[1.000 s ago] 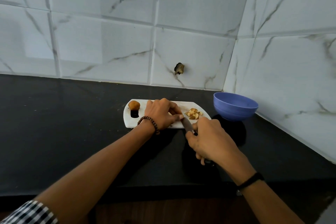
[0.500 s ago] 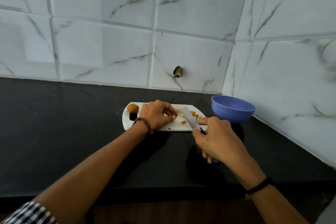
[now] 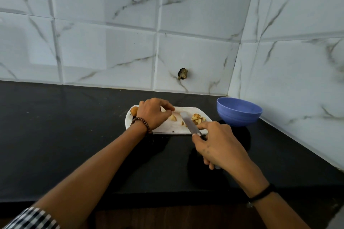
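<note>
Wedge (image 3: 173,117): pale flesh, brown skin (small, beside knife (image 3: 188,123))

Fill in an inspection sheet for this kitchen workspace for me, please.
Surface: black countertop; white cutting board lies on it.
Job's things: knife blade over the board; cut pieces piled right of it; wedge left of the blade.
Clutter: blue bowl right of the board; brown round item at its left end.
Hands: left hand holds the wedge; right hand grips the knife.
Cables: nothing seen.
Surroundings: marble-look tiled wall with a dark stub.
</note>
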`<action>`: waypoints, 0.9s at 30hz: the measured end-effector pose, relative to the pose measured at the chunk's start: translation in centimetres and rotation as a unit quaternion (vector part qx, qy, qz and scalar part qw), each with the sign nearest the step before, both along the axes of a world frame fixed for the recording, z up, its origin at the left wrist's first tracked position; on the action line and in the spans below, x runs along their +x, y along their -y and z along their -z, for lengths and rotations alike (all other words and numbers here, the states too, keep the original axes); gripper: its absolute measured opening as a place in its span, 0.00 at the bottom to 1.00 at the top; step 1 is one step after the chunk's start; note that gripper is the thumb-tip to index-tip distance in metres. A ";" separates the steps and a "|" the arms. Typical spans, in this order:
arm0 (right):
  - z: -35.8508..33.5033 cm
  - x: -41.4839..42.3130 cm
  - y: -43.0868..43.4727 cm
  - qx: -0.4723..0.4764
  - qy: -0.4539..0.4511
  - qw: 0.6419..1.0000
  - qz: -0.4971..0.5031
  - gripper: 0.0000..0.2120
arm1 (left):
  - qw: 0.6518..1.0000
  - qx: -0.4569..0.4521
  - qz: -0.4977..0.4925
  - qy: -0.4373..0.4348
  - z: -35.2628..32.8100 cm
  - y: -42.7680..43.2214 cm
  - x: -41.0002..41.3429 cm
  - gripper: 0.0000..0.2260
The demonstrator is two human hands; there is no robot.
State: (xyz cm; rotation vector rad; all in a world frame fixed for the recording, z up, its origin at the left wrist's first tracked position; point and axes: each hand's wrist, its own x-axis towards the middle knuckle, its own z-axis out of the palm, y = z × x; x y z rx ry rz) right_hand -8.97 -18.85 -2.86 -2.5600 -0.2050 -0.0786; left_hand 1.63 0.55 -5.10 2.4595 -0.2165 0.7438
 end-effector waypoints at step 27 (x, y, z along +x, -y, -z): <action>1.6 2.4 -0.8 0.100 0.085 0.991 -0.007 0.19 | 0.984 -0.030 0.165 -0.058 0.8 -0.5 0.3 0.10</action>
